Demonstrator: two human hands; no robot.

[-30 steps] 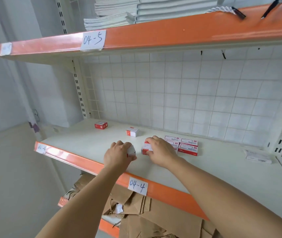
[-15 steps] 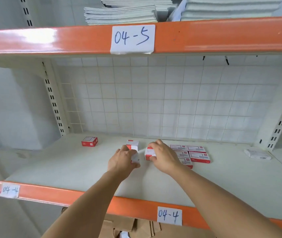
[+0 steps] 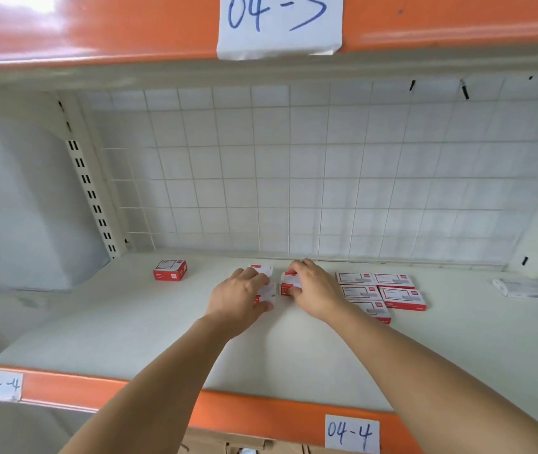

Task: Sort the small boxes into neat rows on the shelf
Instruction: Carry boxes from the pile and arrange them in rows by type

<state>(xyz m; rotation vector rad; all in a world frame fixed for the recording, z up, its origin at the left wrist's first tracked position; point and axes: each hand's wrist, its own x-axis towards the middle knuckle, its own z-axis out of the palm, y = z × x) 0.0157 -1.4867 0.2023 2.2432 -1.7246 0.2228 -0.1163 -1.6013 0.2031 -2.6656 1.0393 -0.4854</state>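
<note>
Small red-and-white boxes lie on the cream shelf. My left hand grips one box at mid-shelf, its fingers reaching to a second box just behind. My right hand grips another box a little to the right. Several boxes lie flat in neat rows right of my right hand. A lone box stands apart at the back left.
A white wire grid backs the shelf. A white packet lies at the far right. An orange shelf edge labelled 04-5 hangs overhead; the front lip is labelled 04-4. Cardboard shows below.
Both hands have carried their boxes further back on the shelf. My left hand now reaches the box behind it. The camera has moved closer and turned left.
</note>
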